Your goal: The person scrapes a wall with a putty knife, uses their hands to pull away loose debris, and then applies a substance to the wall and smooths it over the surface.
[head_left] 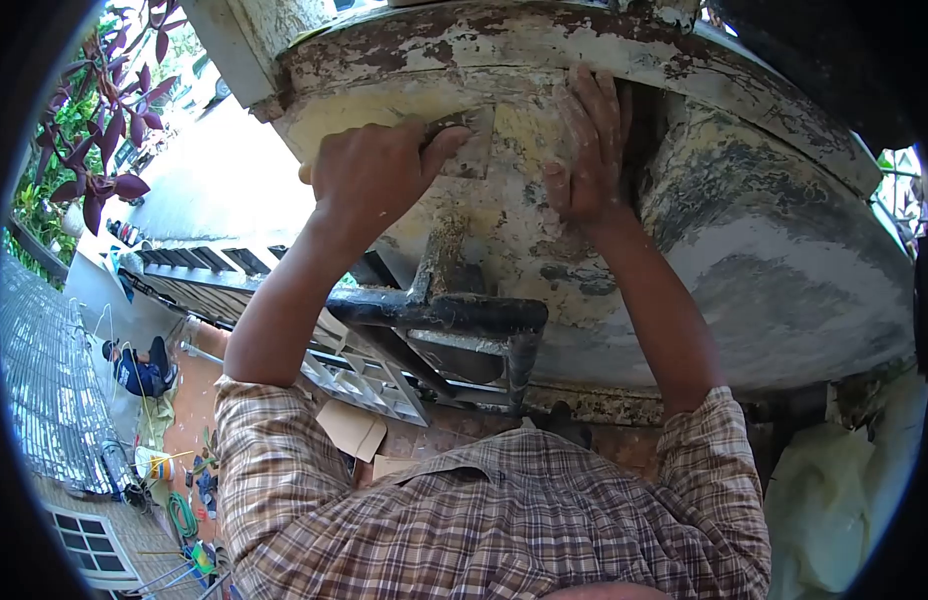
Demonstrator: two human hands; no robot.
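Note:
My left hand [374,170] is closed on a scraper [474,145], whose flat blade lies against the peeling, yellowish wall surface [524,150]. A bit of the handle shows at the left side of that hand. Further right, my right hand [592,150] rests flat on the same wall with its fingers stretched upward, beside a dark gap [644,130]. It holds nothing. Flaking paint covers the curved ledge [434,45] above both hands.
Black metal pipes [464,312] stick out below the hands. A ladder [354,385] leans beneath, near cardboard [352,428]. Far below left are a person [139,370], a bucket [152,463] and a green hose [182,515]. Purple leaves [114,130] hang upper left.

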